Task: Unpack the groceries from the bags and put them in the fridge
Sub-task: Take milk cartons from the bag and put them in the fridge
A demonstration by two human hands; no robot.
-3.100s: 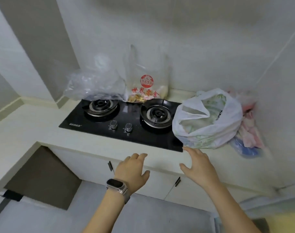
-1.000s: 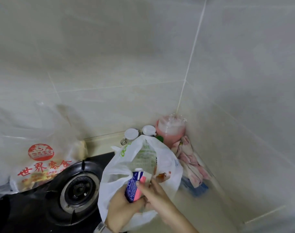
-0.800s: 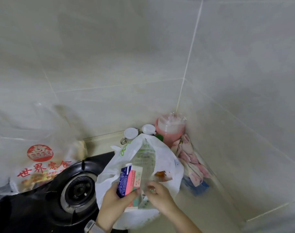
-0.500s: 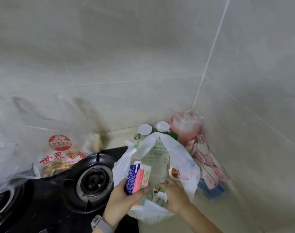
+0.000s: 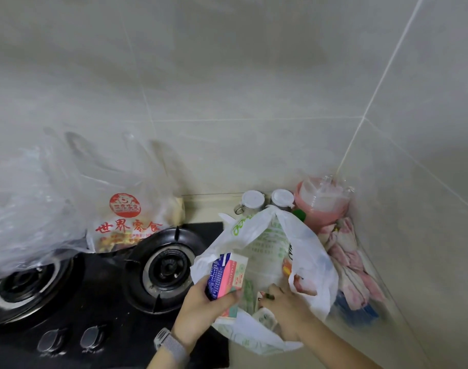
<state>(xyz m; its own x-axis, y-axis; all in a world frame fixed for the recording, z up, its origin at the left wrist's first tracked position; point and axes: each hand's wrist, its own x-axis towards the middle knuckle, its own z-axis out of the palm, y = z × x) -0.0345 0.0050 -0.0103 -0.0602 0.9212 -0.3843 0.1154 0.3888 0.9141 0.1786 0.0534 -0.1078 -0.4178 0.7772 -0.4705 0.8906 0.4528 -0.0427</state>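
Left hand (image 5: 200,302) is wrapped round a small blue-and-pink carton (image 5: 225,276), held just above the mouth of the white bag (image 5: 311,251). Right hand (image 5: 283,302) is sunk inside the bag; fingers are hidden by plastic, so its grip cannot be told. Bag is set on the table (image 5: 334,339), overlapping the stove (image 5: 99,302) edge. Next item is best lifted straight up, with the rim kept spread. Room is tight: the corner walls, a pink container (image 5: 320,206) and two white-lidded jars (image 5: 252,199) are close behind; open space is left toward the front.
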